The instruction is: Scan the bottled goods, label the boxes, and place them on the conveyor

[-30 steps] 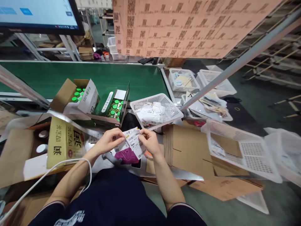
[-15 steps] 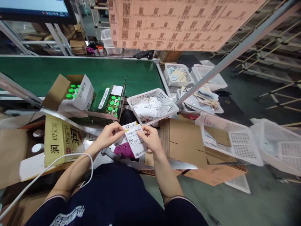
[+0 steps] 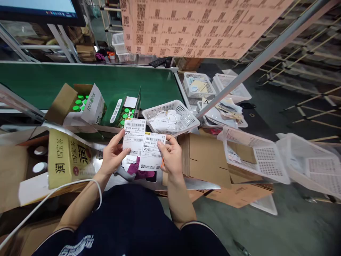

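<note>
Two printed shipping labels with barcodes are held up side by side in front of my body. My left hand [image 3: 115,153] pinches the left label [image 3: 134,137] by its left edge. Overlapping it on the right is the right label [image 3: 151,151], gripped between the thumb and fingers of my right hand [image 3: 170,153]. Below the labels a purple cloth [image 3: 141,173] lies on the metal worktop, with a dark phone-like object [image 3: 151,176] beside it. Something orange shows at my right fingers, too little of it to name.
Behind the labels stand a white basket [image 3: 183,115] of papers and open cartons [image 3: 93,106] of green-capped bottles. A yellow carton [image 3: 64,160] and a white cable [image 3: 50,195] are at left. Flattened cardboard [image 3: 207,160] and more baskets [image 3: 255,156] lie right. A green conveyor [image 3: 114,76] runs behind.
The labels, earlier overlapping and tilted, are now spread apart and upright, facing me. My left hand has turned palm-inward and shifted left; the right hand holds its label more level.
</note>
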Demonstrator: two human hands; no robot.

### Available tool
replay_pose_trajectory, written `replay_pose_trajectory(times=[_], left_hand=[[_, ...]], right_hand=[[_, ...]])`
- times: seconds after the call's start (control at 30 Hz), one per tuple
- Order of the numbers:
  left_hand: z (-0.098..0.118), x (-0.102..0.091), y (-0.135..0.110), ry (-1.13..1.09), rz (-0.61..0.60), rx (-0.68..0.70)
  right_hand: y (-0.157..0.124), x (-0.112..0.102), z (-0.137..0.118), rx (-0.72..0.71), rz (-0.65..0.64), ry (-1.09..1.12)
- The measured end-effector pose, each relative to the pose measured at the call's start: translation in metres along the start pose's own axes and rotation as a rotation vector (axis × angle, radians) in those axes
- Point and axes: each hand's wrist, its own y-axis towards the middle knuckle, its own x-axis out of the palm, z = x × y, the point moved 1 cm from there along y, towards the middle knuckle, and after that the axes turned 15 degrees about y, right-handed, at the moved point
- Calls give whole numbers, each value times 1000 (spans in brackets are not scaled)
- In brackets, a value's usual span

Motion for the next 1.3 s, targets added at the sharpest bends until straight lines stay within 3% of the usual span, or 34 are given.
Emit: replay_pose_trajectory(times=[0.67,0.8,0.9,1.03,1.3], left_hand=[[0,-8,-10,22,-31,-2],[5,-16,-6,174,-24,55],[10,-21,0,228,-166,41],[17,-23,3,142,-377,-48],[17,-19,1,143,-507,-48]], right_hand=[[-10,12,-5,2,-26,-94],[-13,21,-5,24,-116,-133],[-12,27,-8,65,-225,-163],[-7,23,-12,119,-311,-195],[-2,12,-16,273,-401,-157]])
